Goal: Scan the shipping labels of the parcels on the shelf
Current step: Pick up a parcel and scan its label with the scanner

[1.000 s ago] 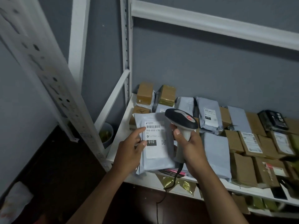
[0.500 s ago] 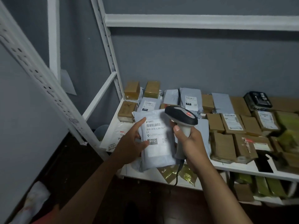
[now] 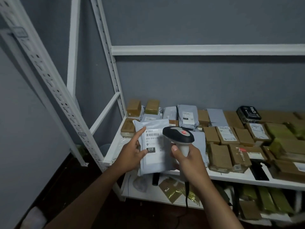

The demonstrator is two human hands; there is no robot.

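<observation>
grey painted wall behind; white perforated metal shelving frame runs diagonally down the left side, with a white crossbeam above.

item: white shelf board, mid level, bare at its left end; small label on its front edge, text too blurred to read.

item: left hand, holding a pale grey plastic mailer parcel by its left edge, raised in front of the shelf. thumb pressed on the parcel's face, index finger stretched up along the edge, other fingers hidden behind.

item: white shipping label on the parcel's face, turned toward the camera; barcode at top, "010-010-l30" printed under it, black tag reading "010" lower down. right part of the label covered by the scanner head.

item: black and grey handheld barcode scanner, red mark on top, head just above the label. right hand wrapped round its pale handle, thumb on the near side; black cable hangs beneath.

item: brown cardboard boxes and further grey mailers, packed closely across the shelf to the right; several carry white labels.

item: black packet with white print, far right at the back.

item: lower shelf, gold-coloured packets and green packets, partly hidden.
</observation>
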